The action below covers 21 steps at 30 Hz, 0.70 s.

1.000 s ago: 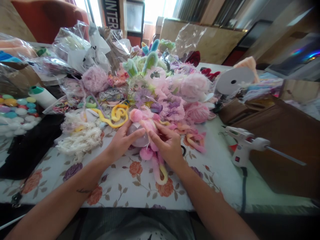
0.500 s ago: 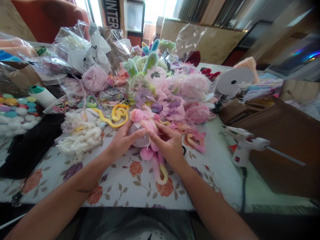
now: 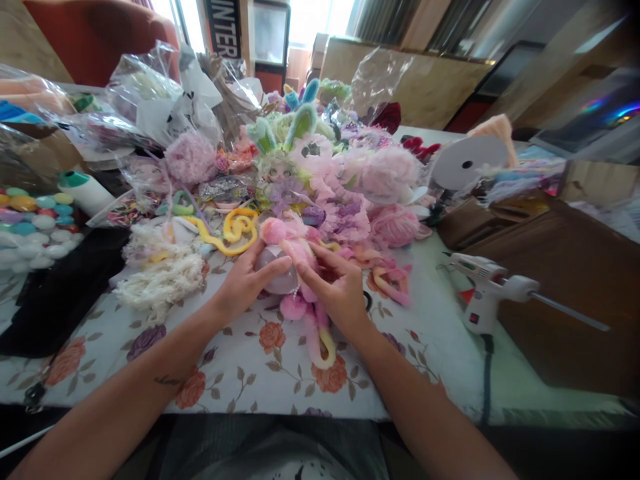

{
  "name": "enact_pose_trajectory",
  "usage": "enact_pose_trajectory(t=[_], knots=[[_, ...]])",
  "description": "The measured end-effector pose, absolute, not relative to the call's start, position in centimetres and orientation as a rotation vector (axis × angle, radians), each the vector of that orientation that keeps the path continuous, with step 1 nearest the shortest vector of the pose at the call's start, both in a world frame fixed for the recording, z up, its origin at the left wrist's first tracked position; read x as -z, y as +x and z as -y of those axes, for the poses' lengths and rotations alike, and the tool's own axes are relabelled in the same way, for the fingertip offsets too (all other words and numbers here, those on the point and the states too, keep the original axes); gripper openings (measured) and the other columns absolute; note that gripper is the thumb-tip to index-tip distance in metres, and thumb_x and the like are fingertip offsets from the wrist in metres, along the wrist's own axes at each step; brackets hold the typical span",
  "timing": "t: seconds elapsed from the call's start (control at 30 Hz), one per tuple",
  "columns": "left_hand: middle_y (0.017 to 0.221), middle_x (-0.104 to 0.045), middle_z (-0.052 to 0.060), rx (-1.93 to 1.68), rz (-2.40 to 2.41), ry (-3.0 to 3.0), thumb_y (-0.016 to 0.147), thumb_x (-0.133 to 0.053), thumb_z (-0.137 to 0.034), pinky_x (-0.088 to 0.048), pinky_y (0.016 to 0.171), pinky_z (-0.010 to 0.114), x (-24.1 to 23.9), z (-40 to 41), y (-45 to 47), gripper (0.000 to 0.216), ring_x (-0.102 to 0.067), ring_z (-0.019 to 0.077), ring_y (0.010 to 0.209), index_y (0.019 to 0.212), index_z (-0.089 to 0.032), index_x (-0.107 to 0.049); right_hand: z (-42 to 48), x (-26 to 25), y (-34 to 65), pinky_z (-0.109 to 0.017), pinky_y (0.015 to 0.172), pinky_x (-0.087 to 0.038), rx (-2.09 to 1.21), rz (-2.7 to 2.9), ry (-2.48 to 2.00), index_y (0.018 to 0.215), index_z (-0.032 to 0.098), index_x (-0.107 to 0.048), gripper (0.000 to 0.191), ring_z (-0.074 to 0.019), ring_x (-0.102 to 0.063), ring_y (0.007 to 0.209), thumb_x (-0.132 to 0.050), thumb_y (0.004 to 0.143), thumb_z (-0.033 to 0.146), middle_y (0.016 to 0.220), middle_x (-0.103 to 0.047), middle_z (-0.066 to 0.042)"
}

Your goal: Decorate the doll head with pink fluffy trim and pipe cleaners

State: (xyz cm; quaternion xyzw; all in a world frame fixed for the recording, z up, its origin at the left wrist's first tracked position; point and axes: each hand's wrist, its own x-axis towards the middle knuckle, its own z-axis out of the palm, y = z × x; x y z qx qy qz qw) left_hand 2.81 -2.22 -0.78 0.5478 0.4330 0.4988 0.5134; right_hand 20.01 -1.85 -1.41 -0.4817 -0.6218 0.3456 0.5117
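Between my two hands, low over the flowered tablecloth, is a pink fuzzy plush piece [image 3: 293, 237] with a smooth, translucent pale-lilac rounded part [image 3: 276, 277] on its left. My left hand [image 3: 250, 273] grips that rounded part, thumb across its front. My right hand [image 3: 335, 283] pinches the pink fuzzy side, fingers bent and thumb pressed in. Below hang a pink pompom [image 3: 293, 307] and a looped pink-and-yellow fuzzy strand [image 3: 323, 353]. The fingertips behind the piece are hidden. A coiled yellow fuzzy strand [image 3: 240, 230] lies just beyond my left hand.
A white glue gun [image 3: 483, 287] with its cord lies on the right beside a brown box [image 3: 575, 293]. Left are cream yarn [image 3: 160, 273] and a black cloth [image 3: 65, 287]. Behind sit a doll with green ears [image 3: 280, 170], pink ruffles [image 3: 345, 200] and a white spool [image 3: 467, 163].
Almost nothing differs. Both hands keep their hold on the pink plush piece, with at most a slight shift of the right hand.
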Motion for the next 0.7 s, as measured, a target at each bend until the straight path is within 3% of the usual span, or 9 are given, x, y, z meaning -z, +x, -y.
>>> enact_pose_trajectory(t=[0.23,0.7], knots=[[0.129,-0.062,0.008,-1.188,-1.022,1.276,0.082,-0.068,-0.040,-0.045,0.098,0.033,0.73,2.21,2.90,0.048,-0.055,0.0284,0.120,0.125,-0.020,-0.058,1.86,1.40,20.03,-0.038,0.089,-0.057,-0.818,1.510,-1.174,0.116,0.019,-0.072,0.045,-0.0264,-0.071,0.100,-0.074,0.075,0.038,0.113,-0.074,-0.007],[0.113,-0.069,0.006,-1.176,-0.931,0.957,0.080,-0.070,-0.041,-0.053,0.079,0.029,1.36,1.92,2.88,0.045,-0.066,0.0226,0.097,0.119,-0.022,-0.060,1.78,1.47,20.38,-0.039,0.092,-0.055,-0.718,1.717,-1.185,0.128,0.019,-0.065,0.055,-0.0282,-0.068,0.106,-0.070,0.075,0.031,0.122,-0.071,-0.006]])
